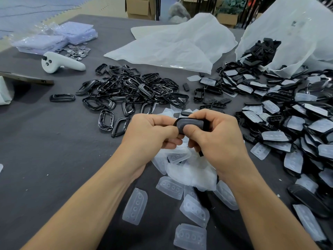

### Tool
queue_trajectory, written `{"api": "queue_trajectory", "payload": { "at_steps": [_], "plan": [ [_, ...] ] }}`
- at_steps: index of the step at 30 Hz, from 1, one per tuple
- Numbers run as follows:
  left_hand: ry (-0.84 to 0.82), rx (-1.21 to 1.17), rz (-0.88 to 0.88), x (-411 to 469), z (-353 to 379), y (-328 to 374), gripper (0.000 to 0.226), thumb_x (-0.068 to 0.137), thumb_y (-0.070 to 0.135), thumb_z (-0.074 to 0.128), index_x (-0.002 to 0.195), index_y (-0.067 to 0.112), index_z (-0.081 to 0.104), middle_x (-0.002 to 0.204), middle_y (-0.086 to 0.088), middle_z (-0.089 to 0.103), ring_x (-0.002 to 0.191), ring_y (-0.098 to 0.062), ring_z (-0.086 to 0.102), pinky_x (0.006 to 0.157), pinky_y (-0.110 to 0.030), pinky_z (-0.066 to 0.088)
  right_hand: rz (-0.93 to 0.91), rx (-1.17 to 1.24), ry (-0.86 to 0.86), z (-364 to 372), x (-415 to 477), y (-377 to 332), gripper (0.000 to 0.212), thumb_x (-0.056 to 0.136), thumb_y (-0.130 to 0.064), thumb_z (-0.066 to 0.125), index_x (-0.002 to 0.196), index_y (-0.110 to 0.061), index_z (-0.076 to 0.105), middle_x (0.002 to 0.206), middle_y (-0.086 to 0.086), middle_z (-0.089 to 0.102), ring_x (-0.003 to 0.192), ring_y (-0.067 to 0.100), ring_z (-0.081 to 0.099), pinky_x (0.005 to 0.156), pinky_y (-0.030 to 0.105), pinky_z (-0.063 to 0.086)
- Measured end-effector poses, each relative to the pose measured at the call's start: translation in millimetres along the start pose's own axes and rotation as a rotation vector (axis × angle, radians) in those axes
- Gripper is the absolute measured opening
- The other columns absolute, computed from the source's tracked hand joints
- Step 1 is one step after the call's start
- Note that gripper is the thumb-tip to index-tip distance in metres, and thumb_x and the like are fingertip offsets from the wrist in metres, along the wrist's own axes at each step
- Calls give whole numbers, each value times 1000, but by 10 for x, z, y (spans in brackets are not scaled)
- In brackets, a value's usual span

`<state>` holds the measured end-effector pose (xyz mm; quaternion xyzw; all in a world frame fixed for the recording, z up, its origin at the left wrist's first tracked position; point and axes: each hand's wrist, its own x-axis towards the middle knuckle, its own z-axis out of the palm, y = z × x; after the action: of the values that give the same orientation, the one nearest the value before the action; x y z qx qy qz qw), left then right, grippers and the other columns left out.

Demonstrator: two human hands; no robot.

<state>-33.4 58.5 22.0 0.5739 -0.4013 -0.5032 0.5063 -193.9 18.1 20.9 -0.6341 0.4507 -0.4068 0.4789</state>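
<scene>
Dozens of padded shells (295,127) lay heaped at your right and loose pads (135,206) on the worktop (54,150), while your left hand (151,130) and right hand (216,134), fingers (158,121) curled, gripped one black shell (205,123) above them, batch seemingly half done.

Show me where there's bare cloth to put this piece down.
The widest bare grey cloth lies left of the left hand, below the pile of black frames and the lone frame. A smaller strip runs between the white controller and that pile. Crowded: the heap of shells on the right, clear pads beneath the wrists.
</scene>
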Motion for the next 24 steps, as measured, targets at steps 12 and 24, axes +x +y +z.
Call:
{"api": "queue_trajectory", "payload": {
  "at_steps": [12, 24],
  "plan": [
    [-33, 4, 43, -17, 25, -18, 19, 90, -2, 70, 88, 11, 83, 80, -13, 79, 69, -16, 74, 64, -23, 60, 125, 115, -5, -54, 3, -34, 10, 84, 2, 75, 84, -8, 71, 58, 1, 65, 49, 15, 56, 44, 22, 42],
    [50, 108, 86, 7, 71, -58, 14, 85, 9, 72, 76, 17, 81, 68, -8, 76, 57, -15, 68, 56, -22, 55, 48, 26, 25, -6, -3, -24, 22, 95, -14, 70, 73, -16, 73, 62, 7, 70, 48, 17, 61, 43, 23, 44]
  ]
}}
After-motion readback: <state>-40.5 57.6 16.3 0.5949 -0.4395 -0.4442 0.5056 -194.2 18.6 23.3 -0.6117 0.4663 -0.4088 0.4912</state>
